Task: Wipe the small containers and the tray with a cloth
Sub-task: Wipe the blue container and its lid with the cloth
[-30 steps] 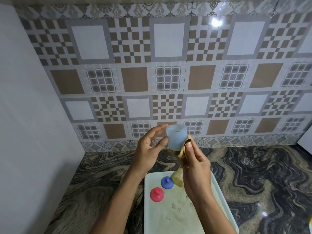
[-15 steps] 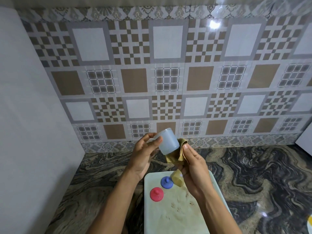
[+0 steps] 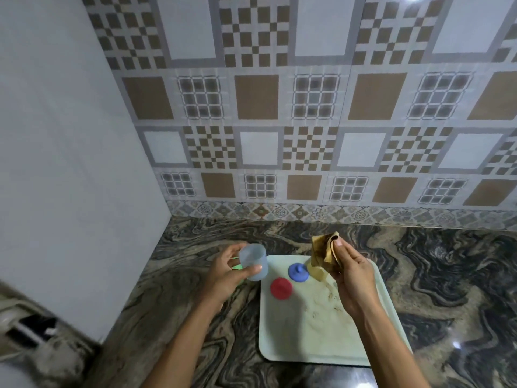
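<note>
Translucent blue container gripped in left hand, right hand pinching tan cloth

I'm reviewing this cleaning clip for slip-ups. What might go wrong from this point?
1. The left hand holds the small container over the stone counter, beside the tray; it might slip and drop.
2. Brown grit lies on the tray; set down there, the container would likely get dirty again.
3. The cloth in the right hand hangs close to the blue lid and may knock it.
</note>
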